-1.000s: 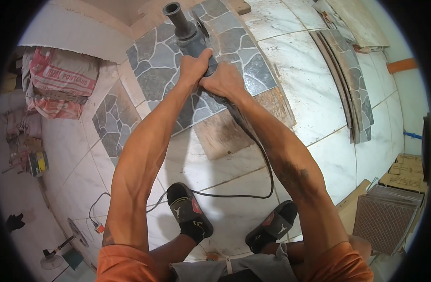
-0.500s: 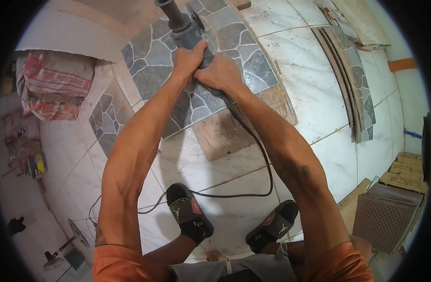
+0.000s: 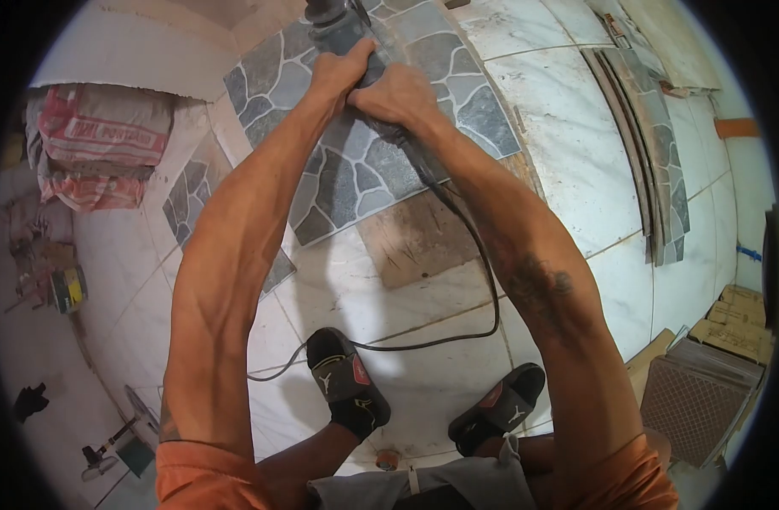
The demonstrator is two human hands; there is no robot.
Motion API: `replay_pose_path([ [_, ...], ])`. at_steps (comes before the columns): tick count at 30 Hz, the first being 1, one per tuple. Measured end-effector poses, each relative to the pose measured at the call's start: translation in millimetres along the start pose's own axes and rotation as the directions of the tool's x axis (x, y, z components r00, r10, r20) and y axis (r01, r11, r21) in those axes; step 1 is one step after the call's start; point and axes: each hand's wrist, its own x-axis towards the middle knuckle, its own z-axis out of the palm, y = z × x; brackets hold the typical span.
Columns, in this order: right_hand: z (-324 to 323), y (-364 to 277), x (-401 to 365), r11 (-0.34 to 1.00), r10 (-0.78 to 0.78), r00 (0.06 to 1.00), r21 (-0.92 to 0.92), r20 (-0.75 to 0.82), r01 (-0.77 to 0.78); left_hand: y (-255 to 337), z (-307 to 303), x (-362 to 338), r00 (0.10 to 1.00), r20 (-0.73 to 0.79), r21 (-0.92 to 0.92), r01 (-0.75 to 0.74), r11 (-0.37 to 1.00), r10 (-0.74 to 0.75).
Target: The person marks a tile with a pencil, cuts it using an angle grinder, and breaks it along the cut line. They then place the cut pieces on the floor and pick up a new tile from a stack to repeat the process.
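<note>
Both my hands are closed around the dark body of an angle grinder (image 3: pixel 339 39), near the top of the view. My left hand (image 3: pixel 337 78) grips the grinder farther forward, with its thumb along the body. My right hand (image 3: pixel 398 95) wraps the rear part, where the power cord (image 3: pixel 473 234) comes out. Beneath the tool lies a large stone-patterned tile (image 3: pixel 375 180) in grey pieces with pale joints. The edge of a disc shows beside the grinder's head; whether it touches the tile cannot be made out. The top edge cuts off the grinder's front end.
A worn wooden board (image 3: pixel 419 238) lies under the tile's near edge. The cord loops past my sandalled feet (image 3: pixel 349 378). Cut tile strips (image 3: pixel 661 161) lie at right. Cement bags (image 3: pixel 105 136) sit at left, and stacked tiles (image 3: pixel 695 404) with boxes stand at lower right.
The grinder and both hands have shifted slightly upward in the view, and its front end now passes out of the frame. Both hands keep their grip.
</note>
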Motion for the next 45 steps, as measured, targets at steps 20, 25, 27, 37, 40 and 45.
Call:
replay_pose_path([
  [20,-5,28,-61,1.0,0.005,1.0,0.001,0.028,-0.005,-9,24,-78,0.998,-0.06,-0.045,-0.029,0.999,0.026],
  [25,-1,40,-79,1.0,0.016,0.999,0.011,0.045,-0.017,-29,30,-85,0.999,-0.041,0.004,-0.035,0.999,0.035],
  [27,0,42,-90,1.0,0.024,1.0,0.02,-0.005,-0.024,-33,33,-91,0.998,-0.044,0.014,-0.045,0.999,0.046],
  [37,-5,46,-112,0.997,0.073,0.997,-0.005,0.02,-0.073,-62,45,-94,0.994,-0.087,-0.024,-0.07,0.997,0.067],
  [40,-8,42,-104,0.998,0.068,0.997,0.012,0.046,-0.068,-37,39,-100,0.998,-0.054,-0.043,-0.041,0.998,0.039],
  [45,-6,38,-83,0.999,0.043,0.997,0.023,0.065,-0.045,-31,33,-84,0.998,-0.054,-0.025,-0.033,0.999,0.031],
])
